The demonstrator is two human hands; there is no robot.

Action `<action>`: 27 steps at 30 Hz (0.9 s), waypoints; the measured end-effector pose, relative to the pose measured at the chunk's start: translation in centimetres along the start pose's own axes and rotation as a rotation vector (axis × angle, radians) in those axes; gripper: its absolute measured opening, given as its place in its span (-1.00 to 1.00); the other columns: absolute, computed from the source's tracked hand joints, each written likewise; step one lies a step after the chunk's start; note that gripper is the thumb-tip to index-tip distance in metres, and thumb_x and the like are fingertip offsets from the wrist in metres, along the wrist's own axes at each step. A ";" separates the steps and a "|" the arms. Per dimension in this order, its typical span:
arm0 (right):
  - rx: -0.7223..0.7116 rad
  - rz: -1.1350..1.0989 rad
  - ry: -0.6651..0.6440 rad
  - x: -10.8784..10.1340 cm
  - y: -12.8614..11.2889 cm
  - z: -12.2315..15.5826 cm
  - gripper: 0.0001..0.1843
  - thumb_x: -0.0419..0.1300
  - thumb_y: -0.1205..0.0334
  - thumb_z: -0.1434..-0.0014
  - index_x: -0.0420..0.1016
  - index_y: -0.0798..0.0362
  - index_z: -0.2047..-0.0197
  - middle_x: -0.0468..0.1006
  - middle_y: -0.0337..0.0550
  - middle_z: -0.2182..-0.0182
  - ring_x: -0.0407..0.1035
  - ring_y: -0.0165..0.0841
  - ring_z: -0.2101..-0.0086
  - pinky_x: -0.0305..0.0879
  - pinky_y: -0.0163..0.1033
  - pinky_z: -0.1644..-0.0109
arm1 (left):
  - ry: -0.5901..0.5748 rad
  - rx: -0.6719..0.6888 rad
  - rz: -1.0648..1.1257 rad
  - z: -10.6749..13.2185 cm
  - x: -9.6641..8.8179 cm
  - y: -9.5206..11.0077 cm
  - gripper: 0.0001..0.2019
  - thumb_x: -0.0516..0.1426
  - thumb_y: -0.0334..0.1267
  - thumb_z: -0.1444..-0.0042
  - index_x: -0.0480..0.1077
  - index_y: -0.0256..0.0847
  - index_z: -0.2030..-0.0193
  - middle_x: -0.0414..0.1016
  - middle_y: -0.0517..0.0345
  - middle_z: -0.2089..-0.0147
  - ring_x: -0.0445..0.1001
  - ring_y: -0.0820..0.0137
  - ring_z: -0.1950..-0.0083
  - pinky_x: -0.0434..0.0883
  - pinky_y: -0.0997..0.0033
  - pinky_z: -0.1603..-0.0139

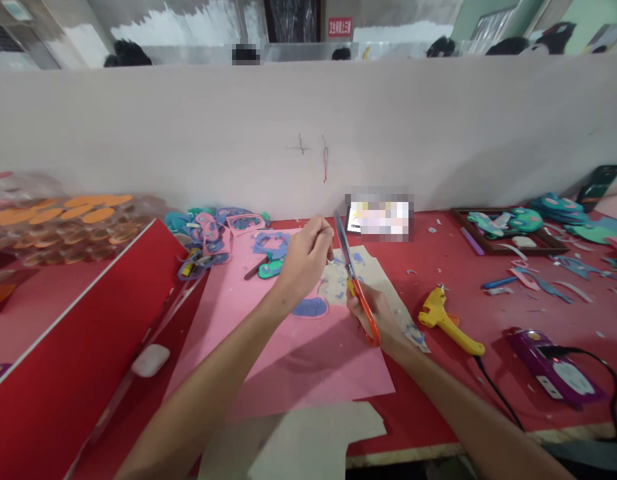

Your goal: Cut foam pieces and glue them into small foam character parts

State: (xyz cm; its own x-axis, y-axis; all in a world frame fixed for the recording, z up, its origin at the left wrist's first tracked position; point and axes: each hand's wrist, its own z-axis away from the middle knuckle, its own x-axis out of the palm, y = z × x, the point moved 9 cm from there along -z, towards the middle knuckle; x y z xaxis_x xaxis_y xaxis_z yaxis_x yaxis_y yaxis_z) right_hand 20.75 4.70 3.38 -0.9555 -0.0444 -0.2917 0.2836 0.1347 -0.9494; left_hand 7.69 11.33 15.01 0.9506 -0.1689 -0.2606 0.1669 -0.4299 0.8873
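My right hand [376,313] grips a pair of orange-handled scissors [366,310], blades pointing up and away from me. Just left of the blades is my left hand [308,257], its fingers pinched together; whatever they hold is hidden or too small to name. Below both hands lies a large pink foam sheet [298,367]. On it, a blue rounded cut-out with a pink edge [310,307] rests under my left wrist. A beige sheet [383,280] dotted with blue scraps is beside the scissors. Green foam pieces [271,268] lie left of my left hand.
A yellow glue gun [448,323] and a purple power strip [553,367], both corded, lie to the right. A brown tray [553,250] holds teal pieces. A lit phone [378,219] leans against the white partition [213,133]. A red panel [103,333] stands at left.
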 end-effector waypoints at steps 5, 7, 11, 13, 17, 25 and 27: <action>0.006 0.000 0.006 0.0 0.1 0.1 -0.46 0.12 -0.36 -0.26 0.20 -0.04 0.39 0.26 -0.30 0.58 0.15 -0.40 0.55 0.06 -0.29 0.54 | 0.036 0.023 -0.116 0.0 -0.5 0.5 -0.84 0.04 -0.37 -0.27 0.22 -0.15 0.37 0.41 0.21 0.41 0.39 0.49 0.42 0.33 0.48 0.43; 0.015 -0.011 0.009 0.0 0.2 0.1 -0.46 0.11 -0.36 -0.26 0.20 -0.05 0.38 0.25 -0.31 0.59 0.15 -0.40 0.55 0.06 -0.29 0.55 | 0.069 0.028 -0.148 0.0 -0.9 0.6 -0.84 0.08 -0.38 -0.23 0.21 -0.15 0.38 0.41 0.21 0.41 0.40 0.49 0.41 0.33 0.49 0.43; 0.013 -0.011 -0.005 0.1 -0.2 0.1 -0.46 0.12 -0.36 -0.25 0.18 -0.05 0.38 0.24 -0.32 0.59 0.14 -0.40 0.56 0.05 -0.29 0.55 | 0.104 0.051 -0.130 -0.1 -1.3 0.9 -0.85 0.11 -0.43 -0.16 0.29 -0.12 0.18 0.42 0.26 0.38 0.43 0.49 0.39 0.36 0.50 0.41; 0.011 -0.008 -0.014 0.1 -0.4 0.1 -0.46 0.13 -0.35 -0.25 0.17 -0.05 0.39 0.24 -0.32 0.59 0.14 -0.40 0.56 0.04 -0.29 0.55 | 0.082 0.059 -0.130 -0.1 -1.1 1.1 -0.76 0.10 -0.46 -0.15 0.32 -0.09 0.08 0.44 0.26 0.35 0.44 0.49 0.37 0.37 0.51 0.40; 0.031 -0.028 -0.007 0.1 -0.4 0.2 -0.47 0.15 -0.34 -0.24 0.18 -0.05 0.37 0.25 -0.32 0.59 0.15 -0.40 0.55 0.03 -0.29 0.54 | 0.071 0.057 -0.161 -0.1 -0.9 1.3 -0.86 0.06 -0.46 -0.18 0.35 -0.14 0.22 0.45 0.20 0.33 0.44 0.48 0.35 0.38 0.56 0.45; 0.022 -0.057 0.001 0.1 -0.2 0.1 -0.48 0.17 -0.32 -0.24 0.18 -0.05 0.38 0.24 -0.35 0.60 0.08 -0.43 0.58 0.03 -0.28 0.54 | 0.127 0.073 -0.143 -0.4 -1.7 0.6 -0.91 0.13 -0.40 -0.22 0.40 -0.16 0.17 0.53 0.16 0.26 0.55 0.47 0.31 0.53 0.49 0.28; 0.018 -0.061 0.005 0.0 -0.3 0.1 -0.48 0.17 -0.32 -0.24 0.18 -0.05 0.38 0.23 -0.35 0.60 0.08 -0.43 0.57 0.03 -0.28 0.54 | 0.120 0.093 -0.154 -0.5 -1.6 0.6 -0.87 0.16 -0.42 -0.19 0.42 -0.16 0.14 0.56 0.14 0.22 0.58 0.45 0.24 0.54 0.47 0.20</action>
State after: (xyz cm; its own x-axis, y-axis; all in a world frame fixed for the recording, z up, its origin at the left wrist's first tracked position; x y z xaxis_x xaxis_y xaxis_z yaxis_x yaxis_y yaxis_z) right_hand 20.66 4.57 3.63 -0.9714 -0.0472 -0.2329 0.2264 0.1142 -0.9673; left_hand 6.39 11.80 16.12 0.9410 0.0098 -0.3382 0.2930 -0.5236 0.8000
